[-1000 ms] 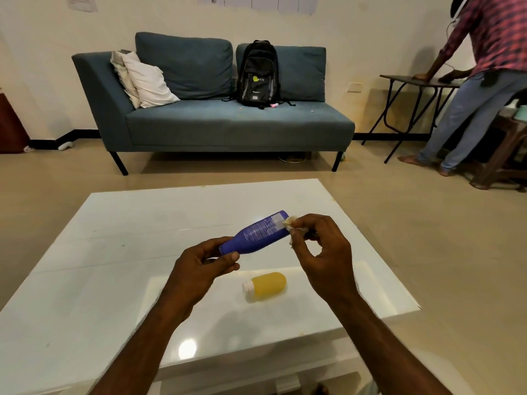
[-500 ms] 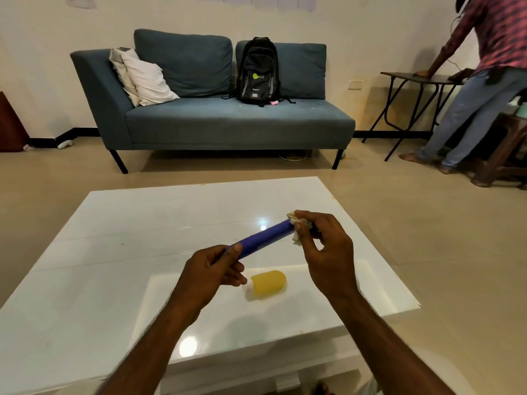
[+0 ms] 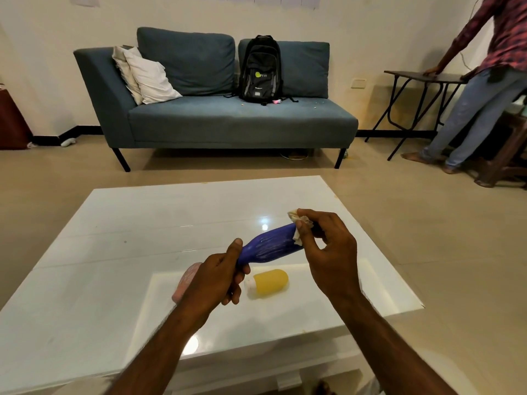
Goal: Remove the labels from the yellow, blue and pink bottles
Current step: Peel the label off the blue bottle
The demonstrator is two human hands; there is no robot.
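I hold a blue bottle [image 3: 271,245] above the white table [image 3: 142,223], tilted up to the right. My left hand [image 3: 216,276] grips its neck end. My right hand [image 3: 328,249] pinches a crumpled whitish label [image 3: 298,223] at the bottle's far end. The bottle's facing side is bare blue with glue streaks. A yellow bottle [image 3: 269,281] with a white cap lies on its side on the table, just below the blue one. A pink bottle [image 3: 186,282] lies left of it, mostly hidden behind my left hand.
A blue sofa [image 3: 228,121] with a black backpack [image 3: 261,71] and white cushions [image 3: 148,76] stands beyond the table. A person [image 3: 484,81] leans on a dark folding table [image 3: 422,78] at the far right. The white table's right edge lies close to my right arm.
The blue bottle has been turned, so the printed label no longer faces me and bare blue shows. My left hand moved right, uncovering part of the pink bottle. My right hand stays pinched on the label.
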